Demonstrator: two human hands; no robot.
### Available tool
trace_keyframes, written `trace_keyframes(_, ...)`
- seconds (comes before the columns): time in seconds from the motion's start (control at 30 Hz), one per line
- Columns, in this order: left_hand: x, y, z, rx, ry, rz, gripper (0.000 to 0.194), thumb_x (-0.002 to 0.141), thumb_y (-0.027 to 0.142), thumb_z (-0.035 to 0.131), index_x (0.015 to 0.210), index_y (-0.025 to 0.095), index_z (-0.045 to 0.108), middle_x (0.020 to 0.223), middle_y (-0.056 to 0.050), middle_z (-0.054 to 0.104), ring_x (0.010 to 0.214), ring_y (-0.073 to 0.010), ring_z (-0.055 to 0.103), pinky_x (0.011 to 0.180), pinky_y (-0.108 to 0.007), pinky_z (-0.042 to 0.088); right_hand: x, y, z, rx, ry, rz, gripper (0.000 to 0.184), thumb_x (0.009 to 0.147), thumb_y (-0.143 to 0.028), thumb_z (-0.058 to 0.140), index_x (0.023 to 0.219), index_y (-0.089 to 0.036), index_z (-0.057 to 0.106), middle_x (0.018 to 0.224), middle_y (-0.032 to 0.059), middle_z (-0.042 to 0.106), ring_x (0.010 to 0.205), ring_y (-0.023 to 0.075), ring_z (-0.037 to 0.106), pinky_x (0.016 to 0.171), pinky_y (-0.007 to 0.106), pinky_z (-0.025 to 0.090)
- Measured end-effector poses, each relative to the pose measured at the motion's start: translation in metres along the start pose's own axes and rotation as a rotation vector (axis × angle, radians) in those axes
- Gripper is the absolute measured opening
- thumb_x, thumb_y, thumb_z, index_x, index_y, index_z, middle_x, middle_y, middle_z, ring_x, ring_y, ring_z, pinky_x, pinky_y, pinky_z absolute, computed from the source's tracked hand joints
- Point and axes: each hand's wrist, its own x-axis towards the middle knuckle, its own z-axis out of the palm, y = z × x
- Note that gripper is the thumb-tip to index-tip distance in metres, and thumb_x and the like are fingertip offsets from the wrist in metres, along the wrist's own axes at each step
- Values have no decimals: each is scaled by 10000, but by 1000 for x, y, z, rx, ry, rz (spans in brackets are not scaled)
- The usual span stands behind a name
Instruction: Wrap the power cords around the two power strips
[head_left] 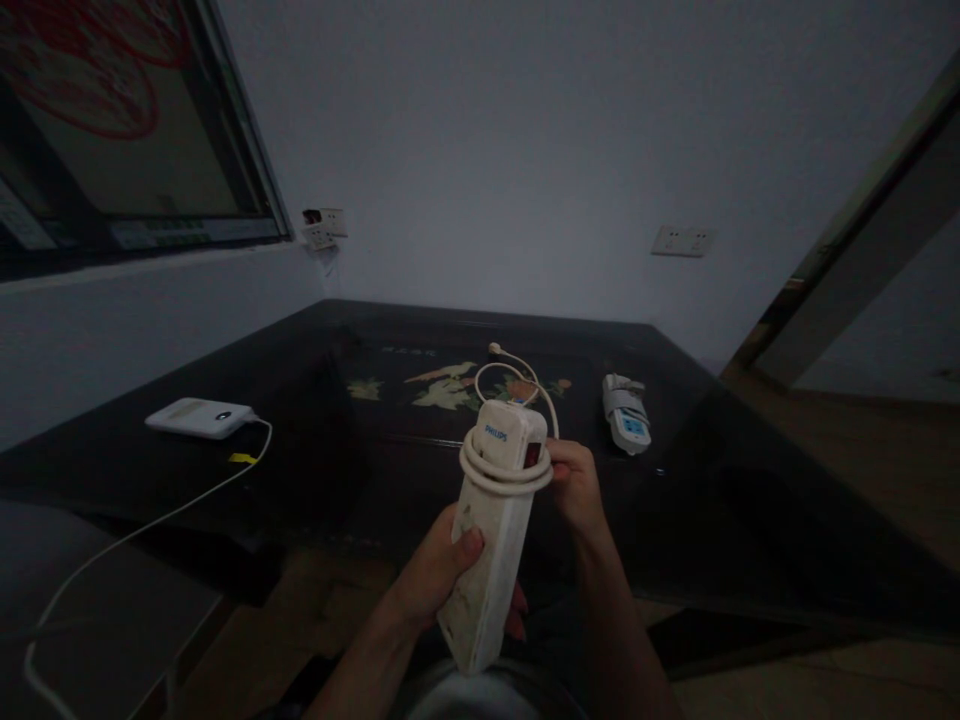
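A long white power strip (491,540) with a PHILIPS label is held tilted above the near table edge. My left hand (442,565) is closed round its body, thumb on the front face and fingertips showing at the right side. The white cord (504,480) is looped around the strip's upper part. At the strip's right edge, my right hand (574,480) pinches the cord beside the dark red switch (532,454). The cord's free length curls onto the table, ending in a plug (495,349).
A dark table (360,500) with a bird-and-flower picture (442,387) stands against the wall. On its left lies a white device (199,417) with a cable (150,525); on its right, another wrapped power strip (627,415). Wall sockets (682,241) are behind.
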Motion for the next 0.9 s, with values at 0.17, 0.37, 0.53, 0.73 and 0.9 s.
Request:
trace_keyframes(0.17, -3, -5, -3, -20, 32, 46, 382, 846, 529, 557, 952, 178, 449, 617, -55, 719, 419, -203, 653, 380, -251, 523, 3, -1, -11, -2, 89, -83, 632, 724, -724, 542, 409, -190, 418, 448, -39, 328, 452, 113, 321, 468, 261, 251)
trace_keyframes(0.37, 2, 5, 7, 97, 266, 39, 508, 715, 552, 698, 926, 177, 428, 597, -71, 712, 457, -218, 667, 395, -249, 524, -3, 0, -30, -32, 161, -150, 529, 773, -573, 618, 438, -187, 481, 467, -45, 319, 461, 108, 293, 472, 263, 217)
trace_keyframes(0.53, 3, 12, 12, 146, 324, 24, 542, 682, 552, 726, 934, 169, 437, 606, -74, 711, 475, -213, 671, 418, -246, 531, -6, -5, -41, -63, 205, -163, 471, 757, -527, 654, 453, -188, 532, 469, -44, 332, 462, 106, 298, 471, 265, 219)
trace_keyframes(0.73, 1, 1, 3, 74, 100, 36, 526, 726, 565, 679, 985, 162, 463, 604, -63, 702, 455, -207, 662, 395, -245, 523, -2, -9, -37, -43, 150, -192, 489, 761, -562, 640, 459, -189, 545, 443, -33, 377, 448, 112, 323, 466, 270, 249)
trace_keyframes(0.9, -11, -5, -5, -25, -64, 14, 444, 801, 566, 589, 919, 139, 553, 578, -55, 681, 418, -193, 642, 377, -247, 513, 6, -11, -26, 108, -197, -97, 497, 808, -605, 554, 549, -184, 606, 509, -2, 493, 523, 145, 467, 518, 278, 368)
